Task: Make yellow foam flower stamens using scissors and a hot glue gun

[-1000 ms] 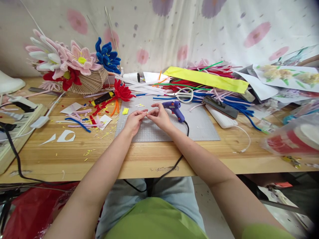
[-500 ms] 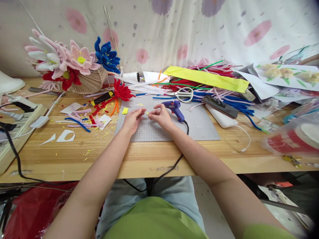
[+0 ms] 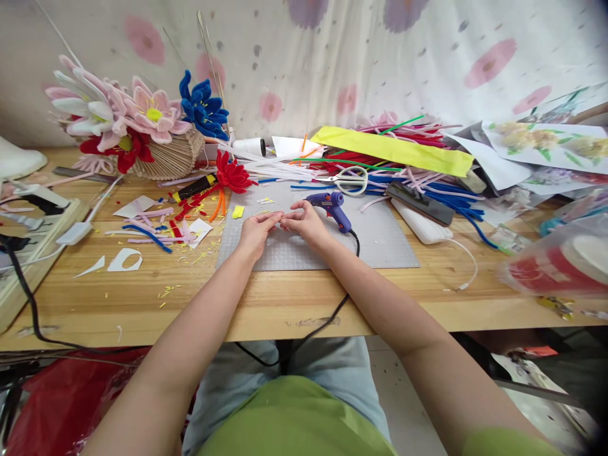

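Observation:
My left hand [image 3: 255,229] and my right hand [image 3: 306,223] meet fingertip to fingertip over the grey cutting mat [image 3: 380,240]. Both pinch at the same spot, and whatever sits between the fingers is too small to make out. The purple glue gun [image 3: 332,208] lies just right of my right hand, with its black cord [image 3: 327,316] running off the table's front edge. Small yellow scraps [image 3: 238,211] lie on the mat left of my left hand.
Pipe-cleaner flowers [image 3: 128,120] stand in a holder at the back left. White scissors [image 3: 349,180], a heap of coloured pipe cleaners [image 3: 418,171], a yellow strip [image 3: 394,151] and a phone [image 3: 420,204] lie behind the mat. Paper cutouts [image 3: 124,259] and trimmings lie left.
My hands came slightly closer together, and the little yellow piece seen between the fingertips half a second ago is now hidden by them.

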The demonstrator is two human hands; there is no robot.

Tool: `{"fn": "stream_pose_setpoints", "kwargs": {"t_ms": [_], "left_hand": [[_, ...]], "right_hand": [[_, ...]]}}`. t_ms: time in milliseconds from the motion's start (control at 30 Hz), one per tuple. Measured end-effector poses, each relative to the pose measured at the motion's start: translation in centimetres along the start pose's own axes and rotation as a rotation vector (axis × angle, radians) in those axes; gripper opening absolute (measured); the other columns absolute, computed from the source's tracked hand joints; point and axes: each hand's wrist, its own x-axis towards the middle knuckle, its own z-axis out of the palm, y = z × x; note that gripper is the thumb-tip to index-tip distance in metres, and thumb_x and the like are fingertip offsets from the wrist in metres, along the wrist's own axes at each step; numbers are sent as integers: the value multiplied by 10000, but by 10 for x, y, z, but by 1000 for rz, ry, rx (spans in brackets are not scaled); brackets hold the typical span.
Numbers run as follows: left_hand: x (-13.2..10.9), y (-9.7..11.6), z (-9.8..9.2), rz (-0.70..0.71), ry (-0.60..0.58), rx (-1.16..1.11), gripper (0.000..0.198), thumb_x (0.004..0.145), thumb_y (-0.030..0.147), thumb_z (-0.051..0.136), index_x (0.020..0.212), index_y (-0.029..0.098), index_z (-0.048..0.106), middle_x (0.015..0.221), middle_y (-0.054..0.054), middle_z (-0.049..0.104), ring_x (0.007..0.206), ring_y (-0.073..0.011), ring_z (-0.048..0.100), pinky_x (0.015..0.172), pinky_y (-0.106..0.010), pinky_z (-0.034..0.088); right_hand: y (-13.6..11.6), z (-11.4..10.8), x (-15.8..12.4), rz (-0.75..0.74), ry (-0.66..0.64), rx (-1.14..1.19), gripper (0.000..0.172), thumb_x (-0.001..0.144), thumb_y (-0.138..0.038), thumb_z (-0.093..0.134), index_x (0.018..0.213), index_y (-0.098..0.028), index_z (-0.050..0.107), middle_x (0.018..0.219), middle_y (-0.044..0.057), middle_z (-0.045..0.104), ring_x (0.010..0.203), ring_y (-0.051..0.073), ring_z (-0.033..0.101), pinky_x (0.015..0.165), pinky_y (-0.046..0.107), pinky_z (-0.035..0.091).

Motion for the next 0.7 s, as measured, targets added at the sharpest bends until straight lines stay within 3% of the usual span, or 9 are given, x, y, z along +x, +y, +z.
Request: {"fn": "stream_pose_setpoints", "kwargs": {"t_ms": [333, 533, 700], "left_hand": [[2, -1, 1, -5, 35, -68, 223, 504, 236, 811, 555, 143, 615, 582, 5, 608, 554, -69, 507, 616, -239, 382], [1, 0, 1, -24, -17, -77, 254, 474, 212, 822, 564, 127, 600, 656, -22, 646, 639, -99, 578, 695, -260, 423], [0, 5, 1, -77, -77, -76, 228, 502, 221, 804, 552, 132, 599, 726, -45, 675, 658, -102, 588, 657, -241, 419]], "right_hand": [[-2, 0, -3, -19, -72, -103, 504, 551, -201, 718, 902, -219, 357, 721, -48, 635, 665, 108, 608, 703, 286, 464], [3, 2, 0, -22, -55, -98, 489, 538, -215, 709, 878, -220, 358, 665, -77, 633, 598, 96, 600, 675, 281, 475], [7, 0, 1, -32, -45, -83, 499, 524, -241, 728, 849, -217, 349, 611, -93, 619, 542, 76, 567, 623, 248, 456]]}}
